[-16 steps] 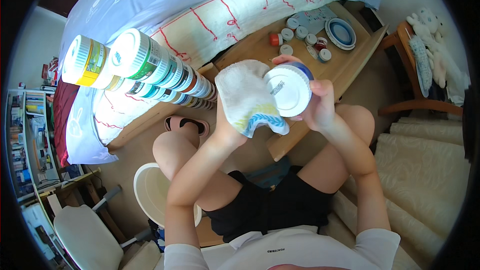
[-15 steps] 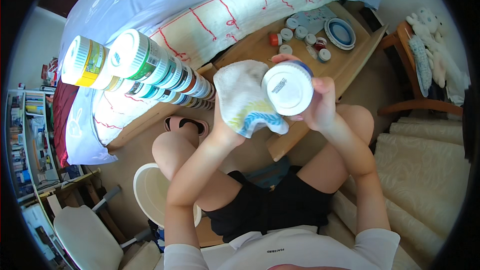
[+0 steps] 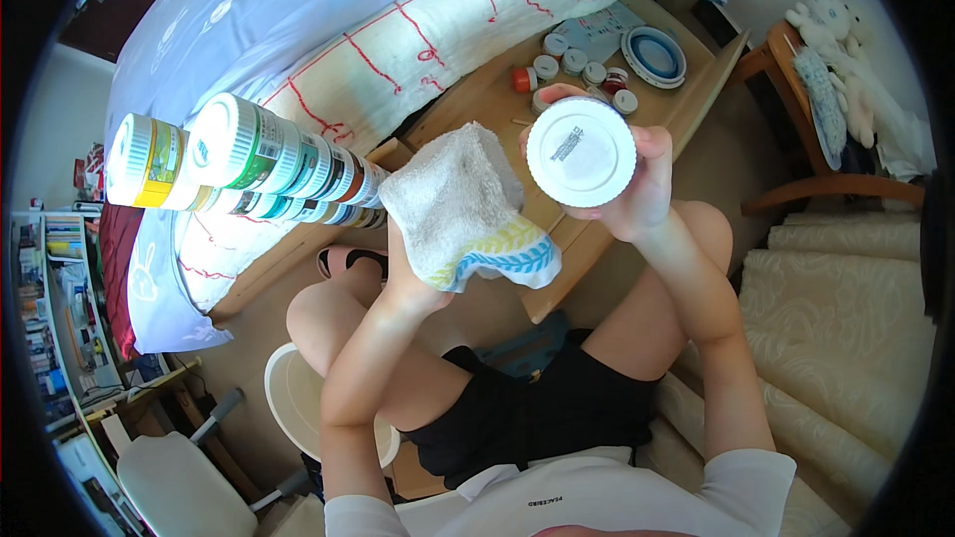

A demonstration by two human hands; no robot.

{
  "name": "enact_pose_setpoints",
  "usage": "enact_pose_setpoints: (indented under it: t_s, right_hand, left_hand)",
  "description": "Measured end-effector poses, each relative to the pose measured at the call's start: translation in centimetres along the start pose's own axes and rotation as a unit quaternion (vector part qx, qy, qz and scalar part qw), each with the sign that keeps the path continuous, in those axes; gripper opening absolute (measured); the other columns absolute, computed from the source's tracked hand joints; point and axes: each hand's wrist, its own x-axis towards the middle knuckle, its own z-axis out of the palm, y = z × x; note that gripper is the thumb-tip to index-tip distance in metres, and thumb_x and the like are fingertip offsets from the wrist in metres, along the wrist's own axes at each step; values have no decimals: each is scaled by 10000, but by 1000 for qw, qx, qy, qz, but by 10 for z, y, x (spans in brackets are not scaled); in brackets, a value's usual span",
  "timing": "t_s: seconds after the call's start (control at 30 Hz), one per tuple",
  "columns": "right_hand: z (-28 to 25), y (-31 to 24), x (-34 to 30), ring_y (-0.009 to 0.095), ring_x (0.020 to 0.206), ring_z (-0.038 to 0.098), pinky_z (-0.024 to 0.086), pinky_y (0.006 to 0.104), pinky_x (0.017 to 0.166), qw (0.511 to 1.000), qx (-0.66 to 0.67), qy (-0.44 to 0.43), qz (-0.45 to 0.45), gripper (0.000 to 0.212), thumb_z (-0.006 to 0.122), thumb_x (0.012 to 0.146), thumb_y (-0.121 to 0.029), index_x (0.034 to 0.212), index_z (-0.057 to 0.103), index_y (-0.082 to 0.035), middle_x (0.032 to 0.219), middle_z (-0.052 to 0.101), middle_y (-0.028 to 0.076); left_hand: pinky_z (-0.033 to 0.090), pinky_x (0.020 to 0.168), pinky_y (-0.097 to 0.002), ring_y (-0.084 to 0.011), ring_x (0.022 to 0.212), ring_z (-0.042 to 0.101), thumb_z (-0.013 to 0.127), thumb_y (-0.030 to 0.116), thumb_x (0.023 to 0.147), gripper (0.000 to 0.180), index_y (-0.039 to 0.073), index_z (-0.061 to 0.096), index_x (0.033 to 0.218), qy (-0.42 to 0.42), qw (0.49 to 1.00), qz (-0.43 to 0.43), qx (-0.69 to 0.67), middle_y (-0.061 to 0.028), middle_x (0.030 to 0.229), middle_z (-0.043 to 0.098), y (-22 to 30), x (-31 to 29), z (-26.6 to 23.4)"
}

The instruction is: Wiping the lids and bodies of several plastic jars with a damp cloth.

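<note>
Seated person, seen from above. At left, two tall stacks of lidded jars (image 3: 249, 169) lean beside the bed, white caps toward the viewer; their contents cannot be told. The left hand (image 3: 413, 273) is closed around a folded white cloth (image 3: 468, 204) with blue and yellow edging, fingers hidden inside the fabric. Just right of the cloth, the right hand (image 3: 637, 189) grips a round white container (image 3: 581, 151), fingers curled about its side, its flat labelled end facing up; what it holds is not visible. Cloth and container are raised above the knees, near each other, contact uncertain. Half a second before, the cloth lay against the container's left edge and part of a blue rim showed; now the white disc is turned more squarely upward and sits clear of the cloth. Behind the hands, a low wooden table (image 3: 686, 104) carries small capped pots (image 3: 572, 65) and a blue collapsible bowl (image 3: 654, 55). A pale blue bedcover (image 3: 328, 0) fills the upper left; a wooden chair (image 3: 806, 139) stands at right, a white stool (image 3: 298, 403) below
</note>
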Motion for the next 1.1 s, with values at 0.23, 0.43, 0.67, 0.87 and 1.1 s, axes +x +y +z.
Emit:
enact_pose_setpoints:
  t_s: [0.23, 0.43, 0.67, 0.87, 1.1]
  right_hand:
    - [6, 10, -1, 59, 561, 456, 277, 167, 381, 1000, -9, -1, -15, 676, 531, 665, -394, 1220, 328, -64, 934, 520, 47]
    - [13, 23, -5, 43, 614, 451, 314, 148, 432, 983, -178, 6, -37, 680, 564, 643, -381, 1217, 354, -84, 986, 467, 29]
    - [16, 22, -5, 51, 679, 475, 365, 156, 497, 983, -183, -5, -30, 554, 533, 696, -261, 1188, 365, -70, 1003, 461, 38]
    - [18, 30, -5, 55, 696, 496, 394, 166, 504, 989, -147, -15, 1, 478, 500, 708, -234, 1143, 397, -62, 972, 493, 51]
    - [20, 25, -9, 72, 747, 505, 418, 184, 562, 981, -191, 19, 15, 473, 493, 707, -235, 1134, 400, -51, 972, 496, 63]
  left_hand:
    - [417, 814, -301, -163, 915, 534, 696, 128, 675, 492, -19, 484, 1095, -30, 986, 27, 159, -91, 1041, 544, -4, 10, -7]
    - [411, 823, -294, -156, 928, 537, 750, 65, 576, 542, -16, 520, 1060, -29, 933, 171, 314, -98, 1028, 561, -2, 5, 7]
    - [420, 809, -288, -149, 932, 533, 759, 65, 569, 541, 0, 517, 1048, -63, 953, 113, 275, -88, 1018, 553, 6, 6, -9]
    - [416, 780, -293, -158, 897, 523, 749, 80, 593, 528, 26, 469, 1037, -95, 909, 202, 351, -67, 984, 514, -4, 2, -11]
    - [403, 806, -314, -176, 940, 509, 754, 125, 597, 547, 21, 472, 1053, -140, 927, 124, 326, -88, 1044, 498, -11, 0, -19]
